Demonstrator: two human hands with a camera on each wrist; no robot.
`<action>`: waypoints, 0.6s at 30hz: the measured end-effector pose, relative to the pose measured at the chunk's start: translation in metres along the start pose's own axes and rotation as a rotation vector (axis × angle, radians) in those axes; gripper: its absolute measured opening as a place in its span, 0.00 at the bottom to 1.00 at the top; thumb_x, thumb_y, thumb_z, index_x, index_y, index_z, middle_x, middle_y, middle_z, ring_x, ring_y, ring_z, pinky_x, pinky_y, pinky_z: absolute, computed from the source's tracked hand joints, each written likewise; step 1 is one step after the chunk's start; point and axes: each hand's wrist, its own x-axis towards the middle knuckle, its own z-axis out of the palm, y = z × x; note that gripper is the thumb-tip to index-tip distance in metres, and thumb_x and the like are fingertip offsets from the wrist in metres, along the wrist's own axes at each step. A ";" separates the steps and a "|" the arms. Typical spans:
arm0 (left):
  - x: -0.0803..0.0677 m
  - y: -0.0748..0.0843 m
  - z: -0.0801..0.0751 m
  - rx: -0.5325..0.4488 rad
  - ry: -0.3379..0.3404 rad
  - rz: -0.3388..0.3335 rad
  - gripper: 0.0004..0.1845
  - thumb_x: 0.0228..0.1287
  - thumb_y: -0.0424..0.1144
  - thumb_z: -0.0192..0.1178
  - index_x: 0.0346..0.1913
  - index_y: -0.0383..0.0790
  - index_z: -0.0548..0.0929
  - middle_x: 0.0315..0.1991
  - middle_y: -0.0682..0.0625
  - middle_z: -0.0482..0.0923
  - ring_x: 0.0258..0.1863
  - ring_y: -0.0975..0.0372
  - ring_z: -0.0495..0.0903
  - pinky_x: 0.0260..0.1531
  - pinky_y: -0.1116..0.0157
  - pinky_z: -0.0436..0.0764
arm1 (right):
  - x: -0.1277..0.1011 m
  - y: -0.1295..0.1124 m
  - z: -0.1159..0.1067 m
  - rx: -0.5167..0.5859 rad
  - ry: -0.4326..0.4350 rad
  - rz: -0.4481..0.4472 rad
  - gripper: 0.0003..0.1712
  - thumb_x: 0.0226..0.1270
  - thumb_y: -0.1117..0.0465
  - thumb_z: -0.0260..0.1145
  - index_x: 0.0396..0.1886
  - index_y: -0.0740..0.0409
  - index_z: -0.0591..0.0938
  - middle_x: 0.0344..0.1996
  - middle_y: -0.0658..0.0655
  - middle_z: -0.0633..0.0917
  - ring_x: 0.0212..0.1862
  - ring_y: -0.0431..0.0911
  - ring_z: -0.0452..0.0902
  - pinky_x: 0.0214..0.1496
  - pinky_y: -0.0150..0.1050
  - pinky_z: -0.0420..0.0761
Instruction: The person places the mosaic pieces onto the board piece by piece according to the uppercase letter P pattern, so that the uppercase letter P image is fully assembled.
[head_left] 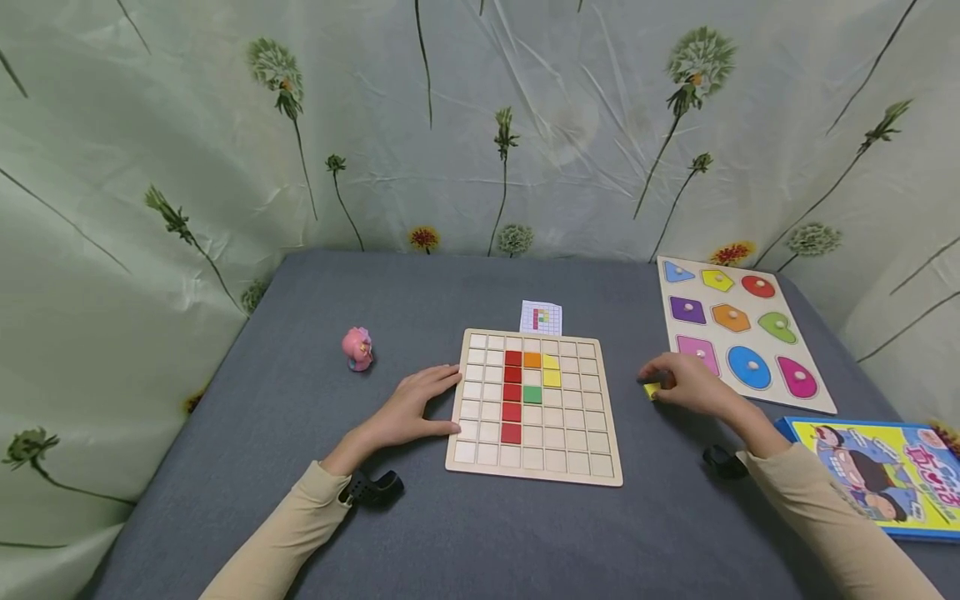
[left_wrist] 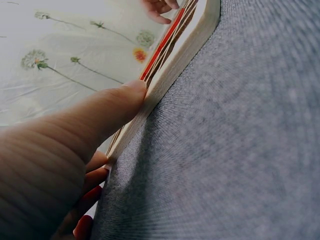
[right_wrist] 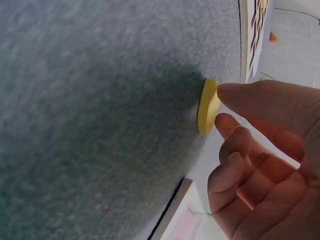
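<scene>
Tile (head_left: 652,389), yellow, lies on the cloth (head_left: 420,292) right of the board (head_left: 534,477), pinched thinly at its edge by my right hand (head_left: 693,385); it could slip. My left hand (head_left: 411,410), fingers straight, braces the board's side; pressing harder could shift it and jolt the set tiles.

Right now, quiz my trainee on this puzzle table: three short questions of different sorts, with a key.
1. True or false: the left hand rests against the grid board.
2. What does the right hand pinch? A) green tile B) yellow tile C) pink toy
3. How many red tiles form the column on the board?

Key
1. True; thumb and fingers touch its left edge.
2. B; it sits on the grey cloth, right of the board.
3. Five.
</scene>
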 end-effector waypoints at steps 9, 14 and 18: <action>0.000 -0.001 0.001 -0.008 0.003 -0.005 0.41 0.50 0.49 0.68 0.66 0.36 0.68 0.68 0.41 0.65 0.69 0.47 0.62 0.64 0.43 0.60 | -0.005 0.004 -0.001 -0.039 -0.043 -0.049 0.13 0.51 0.70 0.69 0.40 0.63 0.84 0.31 0.54 0.82 0.29 0.39 0.69 0.29 0.28 0.70; 0.000 -0.001 0.001 -0.007 0.003 -0.008 0.41 0.50 0.49 0.68 0.66 0.36 0.68 0.68 0.42 0.65 0.70 0.47 0.62 0.64 0.43 0.60 | -0.004 0.005 -0.001 -0.050 -0.041 -0.047 0.09 0.52 0.69 0.68 0.36 0.62 0.84 0.29 0.53 0.84 0.30 0.39 0.70 0.30 0.29 0.71; 0.000 -0.001 0.001 -0.003 0.003 -0.006 0.41 0.50 0.49 0.68 0.66 0.36 0.68 0.68 0.42 0.65 0.69 0.47 0.62 0.64 0.43 0.60 | -0.002 0.007 0.002 -0.083 -0.020 -0.068 0.08 0.51 0.69 0.68 0.33 0.61 0.84 0.25 0.50 0.82 0.28 0.38 0.68 0.29 0.29 0.70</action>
